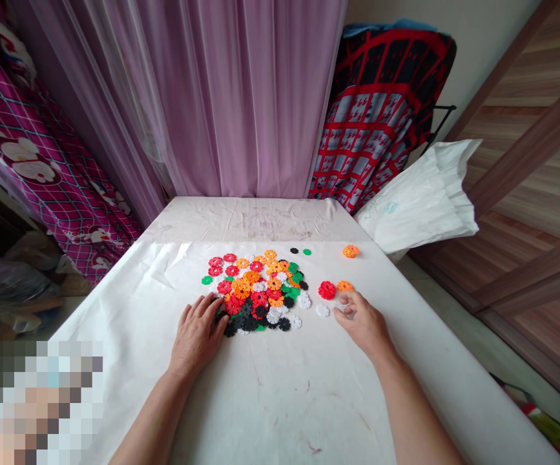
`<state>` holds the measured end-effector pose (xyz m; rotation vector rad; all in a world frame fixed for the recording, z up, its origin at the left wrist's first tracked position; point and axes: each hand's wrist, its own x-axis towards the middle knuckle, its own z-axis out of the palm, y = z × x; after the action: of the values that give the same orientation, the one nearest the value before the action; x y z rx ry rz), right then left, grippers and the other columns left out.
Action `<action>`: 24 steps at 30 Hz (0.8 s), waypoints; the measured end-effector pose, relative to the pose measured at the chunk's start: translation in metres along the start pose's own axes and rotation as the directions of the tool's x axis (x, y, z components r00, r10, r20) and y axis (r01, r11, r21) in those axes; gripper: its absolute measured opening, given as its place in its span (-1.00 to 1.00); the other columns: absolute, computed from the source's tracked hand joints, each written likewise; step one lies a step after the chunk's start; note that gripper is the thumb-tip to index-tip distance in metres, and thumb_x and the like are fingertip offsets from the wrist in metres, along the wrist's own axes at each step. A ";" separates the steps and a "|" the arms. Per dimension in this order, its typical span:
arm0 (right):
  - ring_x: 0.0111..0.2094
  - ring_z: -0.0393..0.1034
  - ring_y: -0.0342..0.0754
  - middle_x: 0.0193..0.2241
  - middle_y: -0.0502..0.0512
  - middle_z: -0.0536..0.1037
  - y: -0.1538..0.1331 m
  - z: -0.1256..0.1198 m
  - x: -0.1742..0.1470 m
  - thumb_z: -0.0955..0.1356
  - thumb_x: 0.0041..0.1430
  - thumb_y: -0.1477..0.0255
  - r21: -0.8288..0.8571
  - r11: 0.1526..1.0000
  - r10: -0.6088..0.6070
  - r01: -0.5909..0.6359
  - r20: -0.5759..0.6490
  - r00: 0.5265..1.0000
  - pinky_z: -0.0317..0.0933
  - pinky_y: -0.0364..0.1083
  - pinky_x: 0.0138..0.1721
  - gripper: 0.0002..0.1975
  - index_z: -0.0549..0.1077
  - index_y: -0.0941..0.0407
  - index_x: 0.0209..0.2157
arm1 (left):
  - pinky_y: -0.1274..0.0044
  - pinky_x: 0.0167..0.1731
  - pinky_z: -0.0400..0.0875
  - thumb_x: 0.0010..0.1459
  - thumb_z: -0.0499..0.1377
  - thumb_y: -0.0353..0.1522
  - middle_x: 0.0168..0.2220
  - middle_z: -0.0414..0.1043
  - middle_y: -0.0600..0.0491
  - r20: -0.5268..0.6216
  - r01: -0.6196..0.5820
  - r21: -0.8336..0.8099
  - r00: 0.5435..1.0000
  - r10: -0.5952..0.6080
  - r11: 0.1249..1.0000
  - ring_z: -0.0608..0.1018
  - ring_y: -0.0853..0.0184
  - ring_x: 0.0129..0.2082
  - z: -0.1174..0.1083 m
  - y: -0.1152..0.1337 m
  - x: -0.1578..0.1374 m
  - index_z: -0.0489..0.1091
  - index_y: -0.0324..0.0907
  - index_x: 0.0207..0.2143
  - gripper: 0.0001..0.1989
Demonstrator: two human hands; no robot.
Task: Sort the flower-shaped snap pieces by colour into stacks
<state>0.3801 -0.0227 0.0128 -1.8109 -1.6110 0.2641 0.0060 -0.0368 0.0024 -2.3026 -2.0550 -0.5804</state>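
Note:
A loose pile of notched plastic snowflake discs in red, orange, white, black and green (259,298) lies on the white-covered table (280,400). My left hand (198,329) rests palm down at the pile's lower left edge, fingers stretched out beside black discs. To the right of the pile, my right hand (364,321) has its thumb and forefinger apart, with nothing visible between them. Just beyond its fingertips is an orange disc piece (345,286); whether they touch I cannot tell. Nearby lie a red cluster of discs (327,290) and a white disc (323,310).
Farther back sits an orange cluster of joined discs (351,251), with a black disc (294,250) and a green disc (307,252) to its left. A white bag (420,197) stands against the table's right edge. Purple curtains (255,97) hang behind the table.

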 end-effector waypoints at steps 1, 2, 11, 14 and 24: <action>-0.45 0.45 -0.08 -0.32 0.00 0.59 0.001 0.002 -0.001 0.34 -0.07 0.25 0.006 1.000 -0.009 0.009 0.000 1.000 0.28 -0.09 -0.37 -0.74 0.39 0.02 -0.29 | 0.12 0.23 0.20 0.30 -0.01 -0.15 0.23 0.35 -0.06 -0.005 -0.002 0.000 1.000 0.002 1.000 0.34 0.09 0.26 0.000 0.000 0.000 0.38 -0.05 0.13 -0.56; -0.45 0.45 -0.08 -0.31 0.01 0.59 0.002 0.004 -0.001 0.34 -0.06 0.25 0.011 1.000 -0.019 0.019 0.001 1.000 0.28 -0.09 -0.36 -0.73 0.39 0.02 -0.27 | 0.13 0.23 0.20 0.29 0.00 -0.16 0.23 0.36 -0.05 -0.009 -0.004 -0.001 1.000 0.004 1.000 0.34 0.10 0.26 0.001 0.000 0.000 0.39 -0.05 0.13 -0.57; -0.44 0.44 -0.10 -0.34 -0.03 0.58 -0.009 0.021 -0.002 0.35 -0.05 0.32 -0.020 0.996 -0.080 0.081 0.034 0.996 0.26 -0.12 -0.38 -0.68 0.42 0.01 -0.17 | 0.12 0.23 0.20 0.30 -0.01 -0.15 0.23 0.36 -0.06 -0.016 -0.009 -0.014 1.000 0.009 1.000 0.34 0.09 0.26 0.001 -0.001 0.000 0.39 -0.05 0.13 -0.56; -0.44 0.43 -0.11 -0.34 -0.03 0.58 -0.010 0.023 -0.001 0.35 -0.04 0.34 -0.047 0.995 -0.084 0.087 0.063 0.994 0.25 -0.13 -0.38 -0.68 0.43 0.02 -0.16 | 0.13 0.23 0.20 0.30 -0.02 -0.14 0.24 0.34 -0.06 0.003 -0.003 -0.008 1.000 0.003 1.000 0.33 0.08 0.26 0.000 0.000 0.000 0.38 -0.06 0.14 -0.55; -0.40 0.43 -0.11 -0.21 0.03 0.59 -0.009 0.027 -0.003 0.36 -0.02 0.40 -0.104 0.979 -0.166 0.178 0.112 0.980 0.27 -0.12 -0.34 -0.70 0.44 0.03 -0.17 | 0.13 0.22 0.21 0.30 -0.03 -0.13 0.24 0.35 -0.06 -0.001 -0.006 -0.002 1.000 0.006 1.000 0.34 0.09 0.26 0.000 0.000 -0.001 0.38 -0.05 0.13 -0.55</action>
<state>0.3571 -0.0156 -0.0025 -1.7521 -1.8774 0.1920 0.0057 -0.0373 0.0019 -2.3078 -2.0479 -0.5832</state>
